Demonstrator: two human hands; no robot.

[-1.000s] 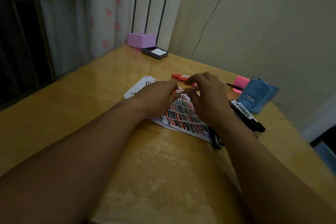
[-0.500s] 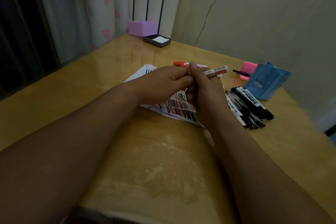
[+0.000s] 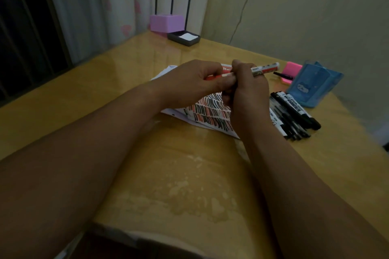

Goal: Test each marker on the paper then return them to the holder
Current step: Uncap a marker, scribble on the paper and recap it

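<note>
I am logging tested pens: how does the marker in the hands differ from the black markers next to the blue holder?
The held marker is white with red print; the black markers are dark with white labels. The held marker is gripped by the left hand and the right hand over the paper; the black markers lie piled on the table. Both are outside the blue holder.

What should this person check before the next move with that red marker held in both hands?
1. Red marker gripped by left hand and right hand: ok.
2. Cap off: cannot tell, fingers cover that end.
3. Paper lies under the hands: ok.
4. Blank room on the paper: cannot tell; the visible part is full of strokes.
5. Blue holder stands unblocked behind the black markers: ok.
</note>
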